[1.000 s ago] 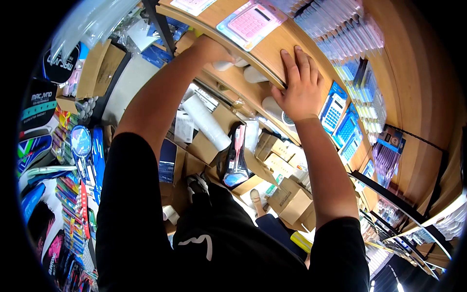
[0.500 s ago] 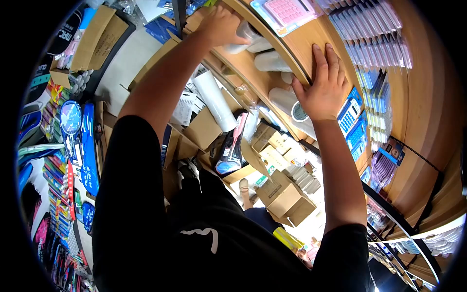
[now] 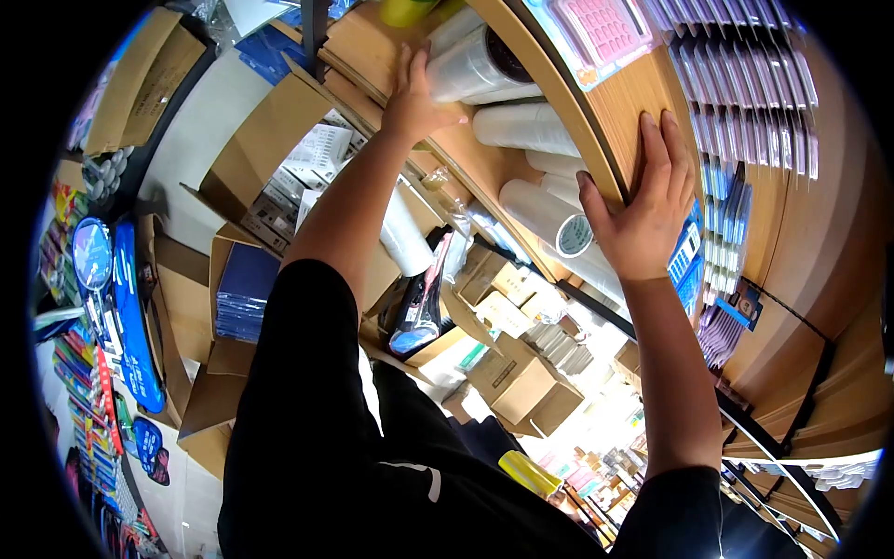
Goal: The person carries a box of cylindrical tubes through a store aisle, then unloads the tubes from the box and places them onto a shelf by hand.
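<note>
My left hand (image 3: 415, 104) is at the lower shelf with its fingers and thumb apart. Its palm faces the end of a clear plastic film roll (image 3: 464, 73), against or very close to it; exact contact is hard to see. More wrapped rolls lie alongside, among them a white roll (image 3: 526, 128) and a tape-like roll with a printed round end (image 3: 540, 212). My right hand (image 3: 647, 219) rests open on the wooden shelf board (image 3: 601, 116), fingers stretched over its top and thumb at the front edge. A pink calculator pack (image 3: 601, 28) lies beyond its fingertips.
Hanging blister packs (image 3: 754, 102) line the right side. Below the shelf stand an open carton (image 3: 270, 140) of white boxes, another carton with blue packs (image 3: 244, 293), and a loose white roll (image 3: 405, 238). Racket sets (image 3: 135, 317) are at left; a brown box (image 3: 521, 382) lies further off.
My left hand has come off the top of the roll and is now lower, at its end. The view has shifted, showing more of the cartons. My right hand stays on the board.
</note>
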The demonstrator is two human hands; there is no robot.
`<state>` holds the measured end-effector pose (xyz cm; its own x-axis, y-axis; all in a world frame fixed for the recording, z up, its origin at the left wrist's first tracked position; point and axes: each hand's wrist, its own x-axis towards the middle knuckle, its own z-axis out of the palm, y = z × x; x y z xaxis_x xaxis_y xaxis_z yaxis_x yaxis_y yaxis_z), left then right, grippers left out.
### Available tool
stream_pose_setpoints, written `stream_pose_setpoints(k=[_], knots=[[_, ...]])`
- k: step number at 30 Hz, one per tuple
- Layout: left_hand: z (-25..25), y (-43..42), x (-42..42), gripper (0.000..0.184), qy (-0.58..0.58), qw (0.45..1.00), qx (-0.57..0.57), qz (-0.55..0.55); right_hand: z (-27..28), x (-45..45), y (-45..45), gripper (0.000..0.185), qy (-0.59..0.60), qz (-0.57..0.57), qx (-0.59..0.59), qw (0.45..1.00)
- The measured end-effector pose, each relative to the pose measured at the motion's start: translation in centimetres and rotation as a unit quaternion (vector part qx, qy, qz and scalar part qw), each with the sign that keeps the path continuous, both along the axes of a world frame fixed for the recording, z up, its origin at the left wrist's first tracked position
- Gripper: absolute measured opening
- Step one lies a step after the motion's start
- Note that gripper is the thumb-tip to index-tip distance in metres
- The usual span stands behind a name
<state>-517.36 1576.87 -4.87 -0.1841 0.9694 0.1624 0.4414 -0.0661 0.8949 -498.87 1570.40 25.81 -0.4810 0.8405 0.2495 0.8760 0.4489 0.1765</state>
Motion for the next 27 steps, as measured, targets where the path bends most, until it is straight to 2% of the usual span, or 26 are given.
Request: stream_pose_setpoints(k=[4, 6, 7, 9, 13, 15, 19, 21, 22, 24, 25, 26, 27], knots=[[-0.3, 2.1, 0.3, 0.139, -0.05, 0.998, 0.016, 0.017, 0.0, -0.1, 0.2, 0.086, -0.005, 0.012, -0.006, 1.0], [-1.3, 3.1, 1.1, 0.129, -0.141, 0.989, 0.029, -0.031, 0.1, -0.3, 0.3, 0.087, -0.016, 0.021, -0.013, 1.0], [-1.0, 3.4, 1.5, 0.129, -0.147, 0.988, 0.029, -0.027, 0.0, -0.3, 0.3, 0.087, -0.012, 0.023, -0.012, 1.0], [-0.2, 4.1, 2.3, 0.12, -0.107, 0.992, 0.062, -0.01, -0.2, -0.1, 0.5, 0.089, -0.004, 0.033, -0.015, 0.999], [-1.0, 5.2, 3.7, 0.112, -0.132, 0.988, 0.074, 0.005, -0.3, -0.1, 0.7, 0.09, -0.01, 0.038, -0.023, 0.999], [-0.7, 5.7, 4.5, 0.11, -0.122, 0.992, 0.017, 0.005, -0.5, 0.1, 0.7, 0.09, -0.006, 0.039, -0.024, 0.999], [-1.7, 7.4, 6.1, 0.111, -0.086, 0.996, 0.008, -0.023, -0.5, 0.0, 0.8, 0.089, 0.002, 0.044, -0.025, 0.999], [-2.1, 8.2, 6.9, 0.114, 0.009, 0.999, -0.004, -0.052, -0.5, 0.1, 0.9, 0.089, -0.003, 0.045, -0.021, 0.999], [-2.0, 8.6, 7.3, 0.114, 0.008, 0.999, -0.006, -0.052, -0.6, 0.1, 0.9, 0.088, -0.006, 0.046, -0.02, 0.999], [-1.6, 9.8, 8.0, 0.114, 0.028, 0.996, -0.077, -0.045, -0.6, 0.1, 0.8, 0.088, -0.006, 0.047, -0.02, 0.999], [-2.5, 10.4, 8.5, 0.113, 0.037, 0.998, -0.041, -0.02, -0.6, 0.1, 0.9, 0.088, -0.004, 0.048, -0.017, 0.999], [-0.8, 9.8, 8.2, 0.113, 0.038, 0.998, -0.041, -0.02, -0.6, 0.0, 0.9, 0.088, -0.004, 0.047, -0.017, 0.999], [1.0, 8.9, 8.1, 0.108, 0.06, 0.995, -0.08, 0.027, -0.6, 0.1, 0.9, 0.088, -0.007, 0.049, -0.015, 0.999]])
